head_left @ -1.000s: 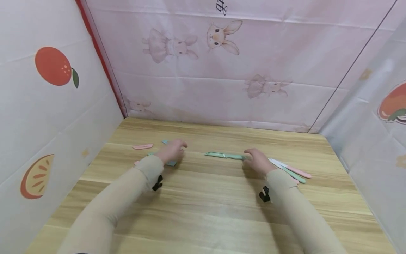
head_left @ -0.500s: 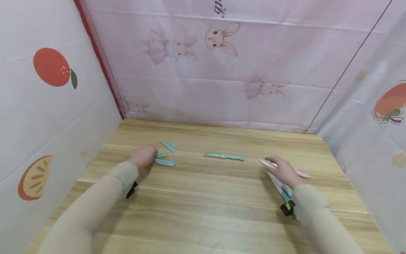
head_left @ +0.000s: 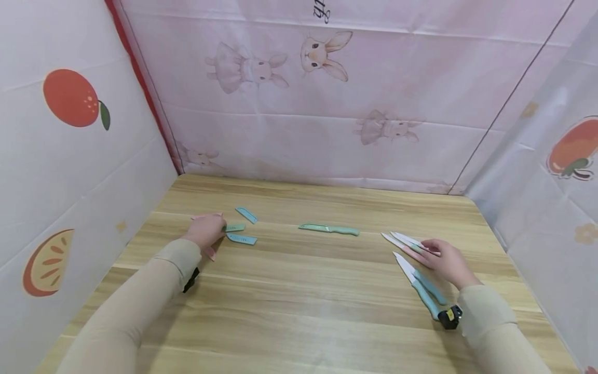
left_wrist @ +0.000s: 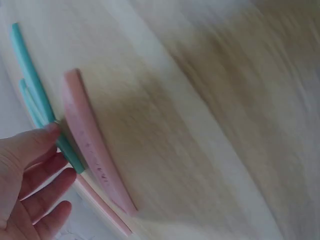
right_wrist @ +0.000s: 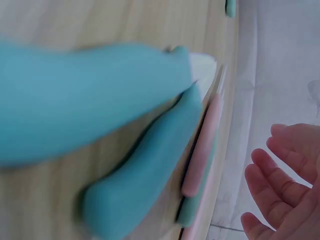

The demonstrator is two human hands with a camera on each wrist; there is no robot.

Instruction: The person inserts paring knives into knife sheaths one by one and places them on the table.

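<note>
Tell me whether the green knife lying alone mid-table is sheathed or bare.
Sheathed: a green cover encloses the blade end of the green knife.

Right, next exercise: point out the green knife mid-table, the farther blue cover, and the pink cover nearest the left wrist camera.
Green knife [head_left: 329, 229]: head view, near the handle's start.
Farther blue cover [head_left: 246, 215]: head view, midway along it.
Pink cover [left_wrist: 91, 143]: left wrist view, middle of its side.

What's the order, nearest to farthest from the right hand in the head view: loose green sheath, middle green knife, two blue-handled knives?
From the right hand:
1. Two blue-handled knives: close by, on the side toward the person.
2. Middle green knife: to the left, well apart from the hand.
3. Loose green sheath: farthest left of the three.
</note>
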